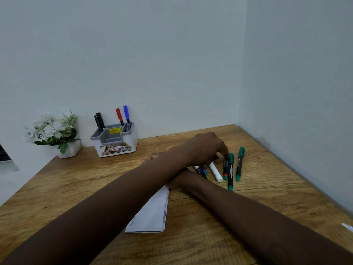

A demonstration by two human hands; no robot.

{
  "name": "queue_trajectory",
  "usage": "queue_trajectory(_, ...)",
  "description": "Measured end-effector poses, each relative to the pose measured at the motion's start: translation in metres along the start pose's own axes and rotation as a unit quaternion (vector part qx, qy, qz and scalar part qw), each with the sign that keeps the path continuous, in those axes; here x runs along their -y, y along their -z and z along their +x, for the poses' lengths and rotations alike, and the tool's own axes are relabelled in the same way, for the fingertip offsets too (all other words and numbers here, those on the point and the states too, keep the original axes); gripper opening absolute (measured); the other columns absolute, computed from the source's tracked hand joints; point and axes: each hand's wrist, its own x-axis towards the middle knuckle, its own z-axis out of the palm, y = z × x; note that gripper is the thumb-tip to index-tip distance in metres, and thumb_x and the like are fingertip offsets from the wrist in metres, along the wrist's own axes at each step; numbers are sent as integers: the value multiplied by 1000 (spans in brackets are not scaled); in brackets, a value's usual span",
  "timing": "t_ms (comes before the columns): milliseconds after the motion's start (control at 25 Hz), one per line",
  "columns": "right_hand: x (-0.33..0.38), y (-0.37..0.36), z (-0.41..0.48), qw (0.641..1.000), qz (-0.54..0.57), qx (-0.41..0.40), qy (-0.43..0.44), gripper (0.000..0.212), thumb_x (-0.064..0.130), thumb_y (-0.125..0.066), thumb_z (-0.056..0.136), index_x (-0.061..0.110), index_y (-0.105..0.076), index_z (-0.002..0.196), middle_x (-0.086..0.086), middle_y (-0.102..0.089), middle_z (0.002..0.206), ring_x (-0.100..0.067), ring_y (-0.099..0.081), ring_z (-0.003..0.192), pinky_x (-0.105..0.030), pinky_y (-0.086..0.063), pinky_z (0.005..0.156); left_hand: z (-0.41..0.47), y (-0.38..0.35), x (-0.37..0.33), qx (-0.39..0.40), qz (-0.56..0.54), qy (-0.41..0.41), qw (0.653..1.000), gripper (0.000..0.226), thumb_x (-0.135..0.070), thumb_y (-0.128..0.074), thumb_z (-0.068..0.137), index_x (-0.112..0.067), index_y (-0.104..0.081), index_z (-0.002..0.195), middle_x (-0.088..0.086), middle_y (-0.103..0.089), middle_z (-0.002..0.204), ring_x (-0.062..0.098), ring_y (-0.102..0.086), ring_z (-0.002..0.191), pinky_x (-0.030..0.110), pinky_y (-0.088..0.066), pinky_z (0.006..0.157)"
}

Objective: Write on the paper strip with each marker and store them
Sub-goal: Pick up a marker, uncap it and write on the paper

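A white paper strip point(150, 213) with blue writing lies on the wooden table point(267, 197), partly under my crossed forearms. Loose markers lie at the right: two green ones point(230, 171) point(239, 163), a white one point(215, 172), a red one point(226, 167) and a blue-tipped pair point(201, 171). My left hand point(206, 148) reaches across and pinches the top end of the red marker. My right hand point(150, 157) lies mostly hidden under my left forearm, only straight fingertips showing on the table. A white and grey holder point(114, 140) holds black, red and blue markers.
A white pot of artificial flowers point(55, 134) stands left of the holder against the back wall. Walls close the table at the back and right. A small white object point(347, 226) lies at the right edge of view.
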Motion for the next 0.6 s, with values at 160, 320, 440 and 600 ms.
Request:
queue_trajectory(160, -3, -7, 7, 1000, 3, -9, 14, 47, 7, -25, 109, -13, -8, 147, -27, -7, 162, -35, -10, 151, -29, -7, 116, 1, -1, 2, 13, 54, -39, 998, 34, -10, -67, 93, -28, -73, 121, -8, -72, 119, 13, -62, 110, 38, -58, 80)
queue_trajectory(320, -2, -17, 14, 992, 94, -40, 73, 50, 20, -32, 108, 0, -20, 153, -18, -22, 161, -28, -23, 147, -23, -15, 113, -6, 8, 9, -14, 56, -45, 997, 31, -9, -63, 96, -25, -70, 121, -6, -69, 123, 15, -59, 117, 39, -56, 82)
queue_trajectory(440, 5, -18, 16, 967, 163, -112, 163, 28, 26, -65, 93, 10, -62, 116, -1, -65, 105, 4, -60, 92, -4, -38, 78, -30, 26, 26, -74, 5, 8, 997, 28, -7, -63, 96, -22, -68, 119, -5, -72, 109, 14, -62, 104, 41, -55, 80)
queue_trajectory(600, 7, -16, 17, 925, 287, -126, 213, 19, 19, -82, 75, 20, -73, 91, 11, -74, 87, 2, -70, 81, -14, -54, 76, -94, 31, 59, -158, -24, 75, 984, 21, -13, -56, 98, -19, -63, 117, -2, -71, 93, 17, -63, 83, 44, -53, 72)
